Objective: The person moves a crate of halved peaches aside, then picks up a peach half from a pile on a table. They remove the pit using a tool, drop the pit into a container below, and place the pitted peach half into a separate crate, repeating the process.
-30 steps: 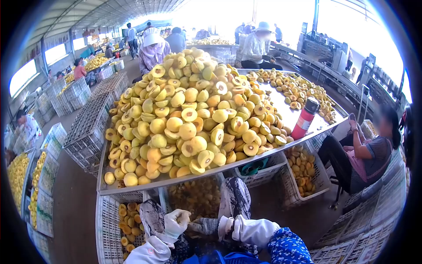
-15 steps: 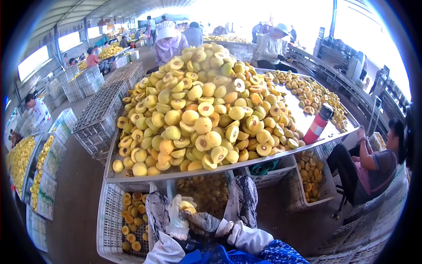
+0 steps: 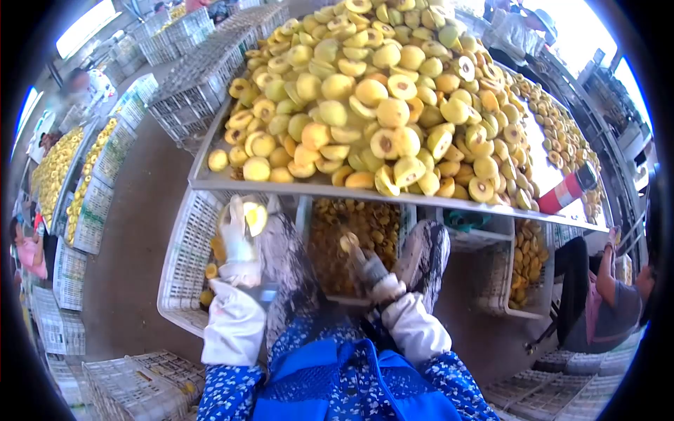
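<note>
My left hand, in a whitish glove, is closed round yellow peach halves above the rim of the left white crate. My right hand, in a grey glove, is over the middle crate between my knees. Its fingers are closed and blurred, with a small round pale-yellow thing at their tips that I cannot make out. Small brownish-yellow pieces fill the middle crate. Before me rises a big heap of halved peaches on a metal table.
A red bottle with a black lid lies along the table's right side. Another crate holds peach halves below. One person sits at the right, another behind the table. Stacked crates stand at the left.
My hands were together over my lap. The left has moved out to the left crate with the peach halves, and the right has moved over the middle crate. My view has tilted down.
</note>
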The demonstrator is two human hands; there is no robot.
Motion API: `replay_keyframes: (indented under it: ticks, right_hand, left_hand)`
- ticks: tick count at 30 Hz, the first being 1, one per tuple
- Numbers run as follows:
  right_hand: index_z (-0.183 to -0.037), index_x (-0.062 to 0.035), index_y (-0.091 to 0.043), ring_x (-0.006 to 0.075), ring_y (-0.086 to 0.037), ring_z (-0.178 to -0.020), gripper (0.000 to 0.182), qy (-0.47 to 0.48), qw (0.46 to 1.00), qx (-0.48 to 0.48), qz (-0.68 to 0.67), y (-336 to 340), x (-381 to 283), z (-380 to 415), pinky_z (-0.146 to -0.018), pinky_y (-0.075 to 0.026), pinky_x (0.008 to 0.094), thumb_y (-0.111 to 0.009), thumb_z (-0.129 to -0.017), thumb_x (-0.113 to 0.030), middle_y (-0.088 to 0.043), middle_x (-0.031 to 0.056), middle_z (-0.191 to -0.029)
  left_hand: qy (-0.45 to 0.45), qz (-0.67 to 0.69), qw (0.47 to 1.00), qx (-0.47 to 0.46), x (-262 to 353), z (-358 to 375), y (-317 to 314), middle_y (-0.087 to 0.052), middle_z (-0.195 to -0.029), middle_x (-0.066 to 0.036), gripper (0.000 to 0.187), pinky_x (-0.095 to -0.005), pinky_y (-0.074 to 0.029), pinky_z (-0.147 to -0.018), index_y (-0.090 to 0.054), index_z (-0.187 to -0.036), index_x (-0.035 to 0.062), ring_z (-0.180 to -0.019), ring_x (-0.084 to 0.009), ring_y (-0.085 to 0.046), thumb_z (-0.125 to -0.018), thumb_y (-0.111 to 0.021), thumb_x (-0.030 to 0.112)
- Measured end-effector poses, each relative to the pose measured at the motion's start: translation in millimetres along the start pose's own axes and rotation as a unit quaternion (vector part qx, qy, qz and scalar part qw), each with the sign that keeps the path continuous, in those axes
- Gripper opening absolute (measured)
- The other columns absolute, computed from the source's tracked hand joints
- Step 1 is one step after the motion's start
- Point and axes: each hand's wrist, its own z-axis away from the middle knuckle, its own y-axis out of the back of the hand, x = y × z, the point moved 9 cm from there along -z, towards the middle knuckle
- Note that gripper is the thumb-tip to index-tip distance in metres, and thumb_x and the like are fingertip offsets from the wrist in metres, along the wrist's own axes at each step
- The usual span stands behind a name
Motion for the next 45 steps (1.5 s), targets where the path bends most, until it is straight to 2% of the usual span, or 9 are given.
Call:
replay_keyframes:
  ticks: [4,10,13,18,22,23,30,34,45]
  right_hand:
    - [-0.081,-0.0142,-0.054,0.011,-0.04,-0.036,0.041,-0.046,0.996,-0.035,-0.071,-12,4,13,-0.03,-0.029,0.0255,-0.053,-0.085,-0.055,-0.047,-0.0021,-0.053]
    - [-0.088,-0.0194,-0.054,0.0066,-0.041,-0.041,0.02,-0.129,0.982,-0.04,-0.131,-31,19,9,-0.031,-0.028,0.0235,-0.052,-0.091,-0.039,-0.047,-0.0089,-0.062]
    - [-0.091,-0.0171,-0.055,0.0063,-0.046,-0.047,0.017,-0.117,0.971,-0.026,-0.207,-29,34,1,-0.036,-0.033,0.022,-0.053,-0.092,-0.034,-0.052,-0.0086,-0.065]
    - [-0.093,-0.0084,-0.058,0.0225,-0.054,-0.056,0.022,0.117,0.991,0.023,0.054,-17,-25,10,-0.05,-0.041,0.0317,-0.05,-0.093,-0.029,-0.059,0.0081,-0.068]
    - [-0.085,-0.0064,-0.052,0.0452,-0.052,-0.065,0.029,0.266,0.94,0.028,0.21,-42,-117,41,-0.052,-0.04,0.0471,-0.047,-0.093,-0.034,-0.056,0.0224,-0.067]
    - [-0.082,-0.0045,-0.055,0.0255,-0.054,-0.053,0.019,0.285,0.93,0.05,0.228,-46,-129,46,-0.049,-0.041,0.0349,-0.052,-0.092,-0.02,-0.055,0.0134,-0.062]
    - [-0.089,-0.005,-0.049,0.0426,-0.056,-0.059,0.029,0.244,0.879,0.059,0.407,-58,-129,54,-0.051,-0.041,0.0504,-0.047,-0.092,-0.034,-0.056,0.0236,-0.062]
    - [-0.091,-0.0008,-0.049,0.0439,-0.058,-0.061,0.045,0.196,0.882,0.052,0.425,-59,-118,49,-0.057,-0.044,0.0523,-0.037,-0.093,-0.045,-0.057,0.027,-0.063]
    - [-0.091,-0.003,-0.046,0.0398,-0.061,-0.064,0.035,0.089,0.897,0.068,0.428,-59,-89,45,-0.06,-0.046,0.0494,-0.044,-0.091,-0.038,-0.059,0.0228,-0.062]
  left_hand:
    - [-0.353,-0.56,0.745,0.083,103,-24,3,-0.058,-0.103,-0.018,0.046,-0.0423,-0.045,-0.082,-0.054,-0.113,0.0058,-0.094,-0.0351,-0.056,-0.08,-0.064,0.036]
    - [-0.104,-0.805,0.554,-0.186,16,-112,-76,-0.062,-0.109,-0.014,0.083,-0.0415,-0.045,-0.082,-0.045,-0.128,0.0059,-0.101,-0.0275,-0.059,-0.072,-0.056,0.066]
    - [-0.076,-0.77,0.602,-0.198,18,-124,-82,-0.062,-0.108,-0.015,0.084,-0.0406,-0.046,-0.081,-0.043,-0.127,0.0014,-0.098,-0.0285,-0.061,-0.069,-0.064,0.057]
    - [-0.039,-0.24,0.946,-0.214,51,-76,-63,-0.063,-0.102,-0.013,0.065,-0.0369,-0.049,-0.076,-0.044,-0.126,0.0019,-0.09,-0.0279,-0.061,-0.075,-0.067,0.035]
    - [0.157,0.323,0.894,-0.267,25,0,-77,-0.059,-0.104,-0.014,0.049,-0.0358,-0.052,-0.073,-0.045,-0.125,0.0021,-0.086,-0.0296,-0.061,-0.081,-0.059,0.019]
    - [0.125,0.174,0.941,-0.261,15,10,-71,-0.057,-0.107,-0.015,0.047,-0.0367,-0.052,-0.074,-0.045,-0.124,0.0026,-0.089,-0.0281,-0.06,-0.083,-0.058,0.022]
    - [-0.238,-0.349,0.883,-0.206,7,67,-82,-0.059,-0.106,-0.011,0.032,-0.0288,-0.048,-0.079,-0.052,-0.113,-0.0002,-0.086,-0.0197,-0.06,-0.088,-0.053,0.019]
    - [-0.18,-0.129,0.949,-0.225,10,85,-93,-0.058,-0.109,-0.017,0.058,-0.0301,-0.047,-0.084,-0.055,-0.111,-0.0029,-0.096,-0.0228,-0.057,-0.09,-0.045,0.05]
    - [0.038,0.078,0.996,-0.021,-51,95,-77,-0.059,-0.092,-0.007,0.051,-0.0232,-0.047,-0.062,-0.058,-0.101,-0.0029,-0.072,-0.0118,-0.055,-0.094,-0.043,0.045]
